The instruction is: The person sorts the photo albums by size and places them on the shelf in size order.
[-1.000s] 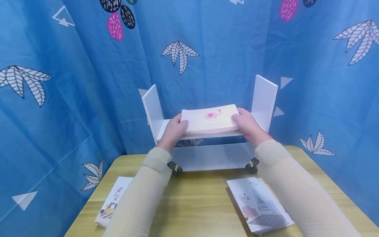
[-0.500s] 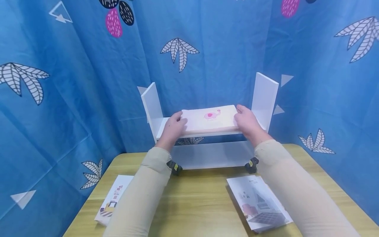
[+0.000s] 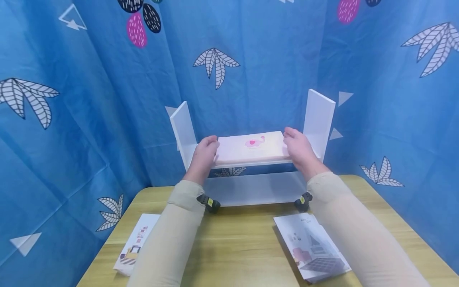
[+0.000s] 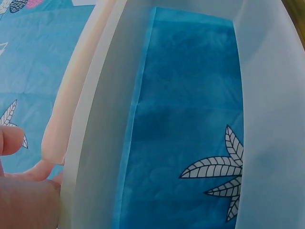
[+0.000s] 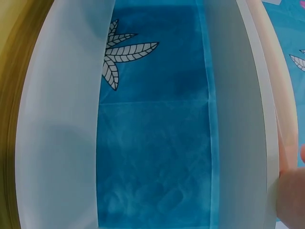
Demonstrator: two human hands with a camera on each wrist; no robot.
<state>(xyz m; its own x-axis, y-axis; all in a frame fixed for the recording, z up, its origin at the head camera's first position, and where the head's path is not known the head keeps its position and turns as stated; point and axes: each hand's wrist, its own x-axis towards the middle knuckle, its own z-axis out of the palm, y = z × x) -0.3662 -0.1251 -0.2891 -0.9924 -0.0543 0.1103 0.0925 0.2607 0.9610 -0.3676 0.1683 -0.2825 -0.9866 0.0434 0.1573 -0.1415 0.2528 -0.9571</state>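
Note:
A flat pale pink pack [image 3: 233, 149] with an elephant printed on top lies on the upper board of a white shelf [image 3: 251, 189]. At its left end is my left hand [image 3: 204, 155], fingers loosely bent and no longer wrapped over the top. My right hand [image 3: 299, 147] is beside the right end with fingers extended; whether it touches the pack I cannot tell. The left wrist view shows the rounded edge of the pack [image 4: 69, 109] on the board, with part of the left hand [image 4: 28, 202]. Only a bit of the right hand [image 5: 291, 198] appears in the right wrist view.
Upright white side panels [image 3: 319, 119] rise at both shelf ends. A white box-like item [image 3: 134, 247] with a digger picture lies front left on the wooden table [image 3: 229, 243]. Several booklets or one thick book [image 3: 312, 247] lie front right. A blue patterned curtain [image 3: 251, 59] hangs behind.
Earlier both hands held the pack by its ends with thumbs on top, slightly raised and tilted. It has come down flat on the board, and both hands have loosened, the left drawing away leftward.

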